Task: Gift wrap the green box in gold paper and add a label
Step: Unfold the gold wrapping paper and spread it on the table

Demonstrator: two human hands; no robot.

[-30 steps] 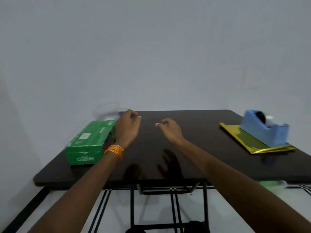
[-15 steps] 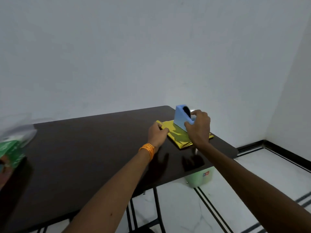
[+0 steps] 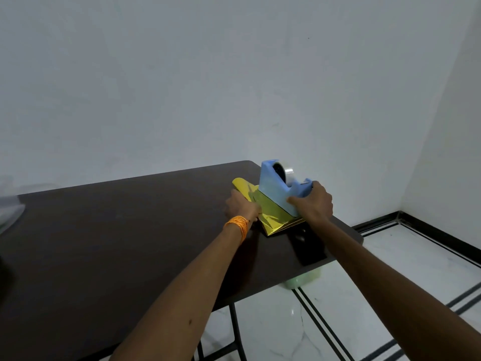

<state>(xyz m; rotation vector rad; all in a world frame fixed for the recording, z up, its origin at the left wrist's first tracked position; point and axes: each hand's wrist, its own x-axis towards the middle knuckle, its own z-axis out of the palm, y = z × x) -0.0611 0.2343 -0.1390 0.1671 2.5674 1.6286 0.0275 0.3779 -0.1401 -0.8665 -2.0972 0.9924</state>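
Folded gold paper point(image 3: 265, 209) lies at the far right of the dark table point(image 3: 117, 243). A blue tape dispenser point(image 3: 278, 188) with a clear tape roll is tilted up above the paper. My right hand point(image 3: 313, 204) grips the dispenser's near end. My left hand point(image 3: 240, 208), with an orange thread band at the wrist, holds the paper's left edge, which bends upward. The green box is out of view to the left.
A blurred clear shape point(image 3: 10, 212) shows at the table's left edge. A pale green container point(image 3: 303, 280) stands on the white tiled floor under the table's right corner. White walls close in behind and to the right.
Both hands went from near the green box to the right end of the table. The dispenser has since been lifted and tilted off the gold paper, and the paper's left edge has risen.
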